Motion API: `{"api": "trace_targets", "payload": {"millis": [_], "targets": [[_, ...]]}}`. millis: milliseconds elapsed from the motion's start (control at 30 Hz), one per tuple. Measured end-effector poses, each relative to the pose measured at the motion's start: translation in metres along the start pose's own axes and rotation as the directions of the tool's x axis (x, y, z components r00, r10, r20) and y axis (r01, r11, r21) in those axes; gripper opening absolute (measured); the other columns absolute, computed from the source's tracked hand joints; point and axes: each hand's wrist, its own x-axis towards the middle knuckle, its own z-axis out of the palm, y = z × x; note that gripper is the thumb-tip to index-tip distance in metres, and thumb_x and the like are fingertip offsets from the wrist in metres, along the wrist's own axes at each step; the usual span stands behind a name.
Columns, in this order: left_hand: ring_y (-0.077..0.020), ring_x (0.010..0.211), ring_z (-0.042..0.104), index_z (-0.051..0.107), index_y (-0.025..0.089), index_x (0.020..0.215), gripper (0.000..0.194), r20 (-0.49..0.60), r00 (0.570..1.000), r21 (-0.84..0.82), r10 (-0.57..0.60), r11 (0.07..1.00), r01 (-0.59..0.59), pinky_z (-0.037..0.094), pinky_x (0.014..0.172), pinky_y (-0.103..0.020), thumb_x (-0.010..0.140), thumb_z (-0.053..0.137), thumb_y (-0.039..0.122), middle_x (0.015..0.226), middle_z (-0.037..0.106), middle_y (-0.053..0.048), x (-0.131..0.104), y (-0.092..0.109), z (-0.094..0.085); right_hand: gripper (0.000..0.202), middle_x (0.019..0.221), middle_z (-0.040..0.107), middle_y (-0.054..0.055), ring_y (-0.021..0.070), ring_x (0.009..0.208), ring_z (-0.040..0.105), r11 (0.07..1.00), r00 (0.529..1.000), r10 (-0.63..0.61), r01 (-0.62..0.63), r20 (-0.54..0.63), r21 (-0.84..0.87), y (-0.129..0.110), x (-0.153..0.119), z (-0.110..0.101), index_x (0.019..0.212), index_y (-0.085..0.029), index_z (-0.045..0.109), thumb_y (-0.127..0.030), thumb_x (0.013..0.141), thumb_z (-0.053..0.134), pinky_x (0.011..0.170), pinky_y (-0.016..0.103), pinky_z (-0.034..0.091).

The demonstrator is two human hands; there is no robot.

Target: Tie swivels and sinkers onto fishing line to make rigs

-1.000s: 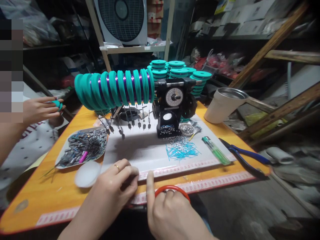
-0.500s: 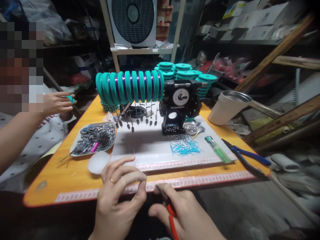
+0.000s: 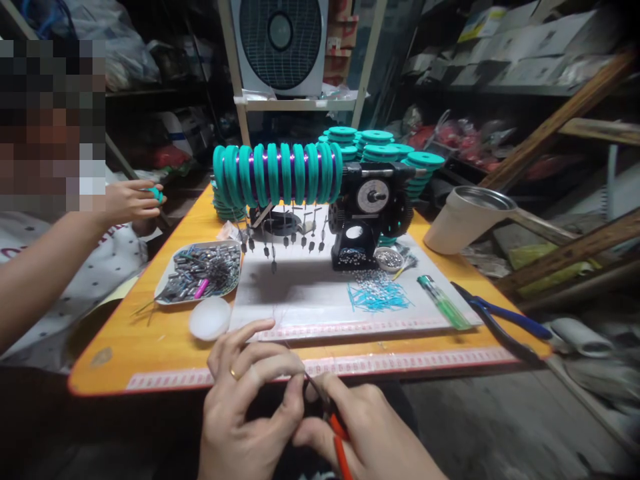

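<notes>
red-handled tool (image 3: pixel 341 448) beside pinched fingertips, at the near edge of the bench (image 3: pixel 165 350)

the right hand (image 3: pixel 370 423) grips the tool, its dark tip just beside the left hand (image 3: pixel 257 393), whose thumb and forefinger are closed in a pinch. to work well here, i'd keep that pinch steady, bring in only the tip, and keep skin clear of the metal. whether anything thin lies between the left fingertips, i cannot tell; the right hand covers much of the tool, its handle runs out of view at the bottom, and its exact kind is unclear.
</notes>
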Motion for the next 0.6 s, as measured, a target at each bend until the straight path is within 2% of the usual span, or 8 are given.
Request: {"api": "trace_targets", "payload": {"millis": [200, 400, 533, 600], "targets": [[-0.0256, 0.117, 0.053, 0.062, 0.026, 0.095, 0.026, 0.025, 0.999, 0.011, 0.02, 1.0, -0.02, 0.039, 0.097, -0.047, 0.085, 0.063, 0.002, 0.085, 0.069, -0.001, 0.0, 0.0, -0.004, 0.036, 0.086, 0.076, 0.009, 0.0213, 0.075, 0.07, 0.998, 1.0, -0.001, 0.0, 0.011, 0.068, 0.002, 0.001, 0.004, 0.107, -0.018, 0.066, -0.051, 0.093, 0.06, 0.065, 0.024, 0.045], [-0.0254, 0.12, 0.053, 0.064, 0.027, 0.095, 0.026, 0.071, 0.996, 0.012, 0.048, 0.999, -0.049, 0.037, 0.099, -0.047, 0.087, 0.063, 0.002, 0.087, 0.071, 0.0, 0.002, -0.004, -0.005, 0.029, 0.082, 0.072, 0.007, 0.0191, 0.073, 0.066, 0.988, 0.999, 0.044, -0.047, 0.021, 0.147, 0.003, -0.001, -0.001, 0.096, -0.019, 0.067, -0.046, 0.096, 0.057, 0.069, 0.024, 0.046], [-0.0275, 0.128, 0.051, 0.066, 0.026, 0.115, 0.034, 0.052, 0.998, 0.001, 0.03, 1.0, -0.03, 0.038, 0.105, -0.05, 0.088, 0.065, 0.005, 0.116, 0.069, -0.005, -0.006, -0.016, -0.014, 0.018, 0.067, 0.065, 0.0, 0.0149, 0.061, 0.059, 0.977, 0.992, 0.088, -0.104, 0.092, 0.188, 0.01, -0.003, 0.0, 0.082, -0.02, 0.064, -0.038, 0.088, 0.067, 0.062, 0.022, 0.043], [-0.0289, 0.127, 0.053, 0.066, 0.024, 0.119, 0.038, -0.021, 0.999, -0.028, -0.039, 0.999, 0.039, 0.04, 0.106, -0.051, 0.088, 0.064, 0.002, 0.122, 0.065, -0.007, -0.013, -0.025, -0.023, 0.009, 0.066, 0.064, -0.002, 0.0138, 0.061, 0.058, 0.976, 0.986, 0.112, -0.132, 0.124, 0.172, 0.011, -0.005, -0.001, 0.082, -0.021, 0.065, -0.029, 0.084, 0.069, 0.06, 0.02, 0.042]]}}
